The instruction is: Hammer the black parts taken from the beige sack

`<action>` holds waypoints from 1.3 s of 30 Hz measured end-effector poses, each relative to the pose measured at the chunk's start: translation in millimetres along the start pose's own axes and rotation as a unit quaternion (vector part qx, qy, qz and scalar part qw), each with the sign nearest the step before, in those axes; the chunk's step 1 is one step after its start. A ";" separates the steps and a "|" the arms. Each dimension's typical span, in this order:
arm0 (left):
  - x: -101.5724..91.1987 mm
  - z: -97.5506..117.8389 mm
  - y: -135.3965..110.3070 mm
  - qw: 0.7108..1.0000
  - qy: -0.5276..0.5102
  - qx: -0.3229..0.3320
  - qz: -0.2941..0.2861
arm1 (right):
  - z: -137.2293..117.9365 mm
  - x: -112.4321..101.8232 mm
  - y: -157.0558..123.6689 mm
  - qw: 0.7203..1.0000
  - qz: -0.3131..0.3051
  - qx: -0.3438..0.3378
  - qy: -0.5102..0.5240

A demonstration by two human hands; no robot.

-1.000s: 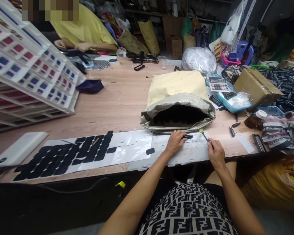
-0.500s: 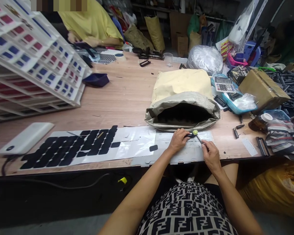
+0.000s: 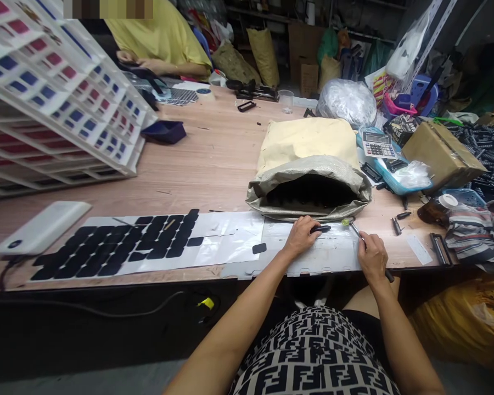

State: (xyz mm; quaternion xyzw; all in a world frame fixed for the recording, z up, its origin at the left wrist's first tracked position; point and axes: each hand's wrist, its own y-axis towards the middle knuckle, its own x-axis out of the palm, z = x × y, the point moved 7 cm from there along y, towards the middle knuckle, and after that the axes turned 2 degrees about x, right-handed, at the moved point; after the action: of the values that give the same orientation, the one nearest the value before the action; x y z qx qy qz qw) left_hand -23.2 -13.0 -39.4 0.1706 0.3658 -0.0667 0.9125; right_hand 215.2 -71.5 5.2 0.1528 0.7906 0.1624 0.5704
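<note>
My right hand [image 3: 371,255] is closed around a small mallet [image 3: 354,227] with a yellow-green head, a metal shaft and a dark grip end. The mallet's head is just above the grey-white board at the table edge, to the right of a slim black part [image 3: 323,228]. My left hand [image 3: 301,236] has its fingers closed on that black part and holds it low over the board [image 3: 313,260]. Behind both hands, a woven sack [image 3: 308,140] lies with its dark mouth facing me. Black rounded stickers [image 3: 102,249] cover much of a white sheet [image 3: 230,241] to the left.
A white power bank-like box [image 3: 45,227] is at far left, near a white basket rack [image 3: 86,109]. To the right are a calculator [image 3: 377,144], a cardboard box [image 3: 442,151], a brown jar [image 3: 436,207] and a striped cloth [image 3: 477,227]. Across the table sits a person in yellow [image 3: 164,38].
My right hand has moved right with the mallet, so its head has come away from the black part. My left hand stays nearly in place. The view has shifted slightly.
</note>
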 end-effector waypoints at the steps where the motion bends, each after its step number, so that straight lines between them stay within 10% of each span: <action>1: 0.1 0.1 0.2 1.000 0.004 0.000 -0.002 | 6.0 0.0 1.9 0.999 0.007 0.001 -0.034; 9: -9.0 13.5 -12.7 0.998 -0.031 0.019 -0.059 | 11.2 3.1 1.4 0.991 0.024 -0.005 -0.132; 18: -11.5 49.9 -130.1 0.986 0.023 0.109 -0.123 | 12.9 4.8 -0.2 0.991 0.019 0.009 -0.131; 23: 1.0 58.0 -150.0 0.987 0.103 0.104 -0.073 | 10.6 3.2 0.2 0.992 0.020 0.008 -0.127; 27: -10.0 61.2 -122.3 0.996 0.039 0.078 -0.013 | 9.2 1.8 0.6 0.991 0.030 0.003 -0.129; 32: -24.0 56.9 -25.4 0.996 -0.010 0.057 0.068 | 10.1 3.1 -0.2 0.991 0.025 0.010 -0.131; 36: -1.9 49.6 43.5 0.998 0.042 -0.010 0.040 | 10.5 3.0 -1.7 0.991 0.025 0.010 -0.127; 39: 24.2 51.5 49.5 0.996 0.090 -0.021 -0.013 | 11.7 3.8 -2.5 0.991 0.027 0.014 -0.129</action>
State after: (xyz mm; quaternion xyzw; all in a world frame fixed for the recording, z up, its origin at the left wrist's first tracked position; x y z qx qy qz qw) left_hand 39.7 14.7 -8.4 0.1523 0.4501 -0.0550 0.8782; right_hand 225.1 -71.1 -2.6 0.2014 0.7083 0.1455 0.6607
